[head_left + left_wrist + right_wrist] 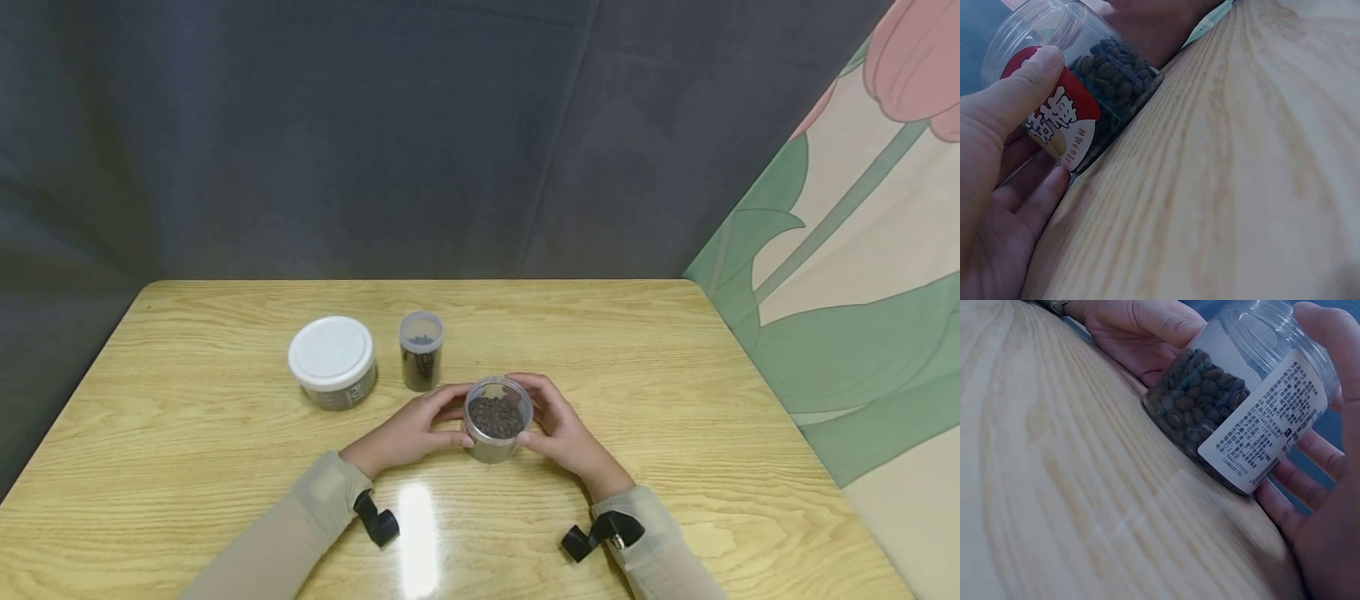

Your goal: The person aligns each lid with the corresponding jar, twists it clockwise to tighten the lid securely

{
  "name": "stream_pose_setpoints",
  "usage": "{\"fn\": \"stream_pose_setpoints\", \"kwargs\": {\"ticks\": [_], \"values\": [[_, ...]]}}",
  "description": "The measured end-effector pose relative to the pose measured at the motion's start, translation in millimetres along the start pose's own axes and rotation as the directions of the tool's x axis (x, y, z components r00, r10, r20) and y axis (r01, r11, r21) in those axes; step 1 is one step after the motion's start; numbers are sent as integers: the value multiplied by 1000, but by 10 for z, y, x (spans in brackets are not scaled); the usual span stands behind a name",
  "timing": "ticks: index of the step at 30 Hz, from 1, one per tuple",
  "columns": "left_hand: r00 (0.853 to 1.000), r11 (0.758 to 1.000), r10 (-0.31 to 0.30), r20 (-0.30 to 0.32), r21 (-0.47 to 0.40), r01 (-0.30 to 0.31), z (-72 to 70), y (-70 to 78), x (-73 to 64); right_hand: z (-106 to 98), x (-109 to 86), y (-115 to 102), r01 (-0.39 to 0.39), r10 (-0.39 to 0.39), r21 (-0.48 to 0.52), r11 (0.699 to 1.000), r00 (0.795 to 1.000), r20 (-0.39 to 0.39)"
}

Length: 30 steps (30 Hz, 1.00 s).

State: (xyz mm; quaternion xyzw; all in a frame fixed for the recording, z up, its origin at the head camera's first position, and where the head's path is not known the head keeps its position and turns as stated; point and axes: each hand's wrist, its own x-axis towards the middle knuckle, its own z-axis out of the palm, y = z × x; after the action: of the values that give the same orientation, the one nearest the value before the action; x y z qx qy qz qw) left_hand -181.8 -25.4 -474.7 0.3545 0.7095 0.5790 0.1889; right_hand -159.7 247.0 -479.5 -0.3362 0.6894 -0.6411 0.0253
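Near the middle of the table stands a clear plastic jar (495, 417), partly filled with dark brown, bean-like pieces (1194, 394). A red and white label (1063, 112) shows in the left wrist view, and a white printed label (1266, 425) in the right wrist view. My left hand (412, 429) holds the jar's left side, thumb in front and fingers behind. From the right, my right hand (558, 429) grips it the same way, its thumb near the rim. The jar's base appears to rest on the tabletop. Whether a clear lid covers it I cannot tell.
Left of the jar, a wide tub (332, 362) with a white lid stands on the wooden table (225, 467). Beside that tub is a taller clear container (422, 354) with dark contents. A dark curtain (375, 142) hangs behind the table, and a flower-patterned cloth (862, 333) at the right.
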Motion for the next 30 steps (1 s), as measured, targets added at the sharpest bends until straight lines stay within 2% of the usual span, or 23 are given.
{"fn": "stream_pose_setpoints", "kwargs": {"ticks": [12,25,30], "values": [[1000,1000,3,8,8,-3,-2,5,-1,-4,5,-28,-18,18,10,1000,999,47],[1000,1000,2,9,2,-2,-4,8,-4,17,-4,-22,-15,14,-69,997,1000,-16],[1000,1000,4,10,5,-4,-10,-4,-2,39,-10,-36,-7,5,-98,995,1000,-14]]}}
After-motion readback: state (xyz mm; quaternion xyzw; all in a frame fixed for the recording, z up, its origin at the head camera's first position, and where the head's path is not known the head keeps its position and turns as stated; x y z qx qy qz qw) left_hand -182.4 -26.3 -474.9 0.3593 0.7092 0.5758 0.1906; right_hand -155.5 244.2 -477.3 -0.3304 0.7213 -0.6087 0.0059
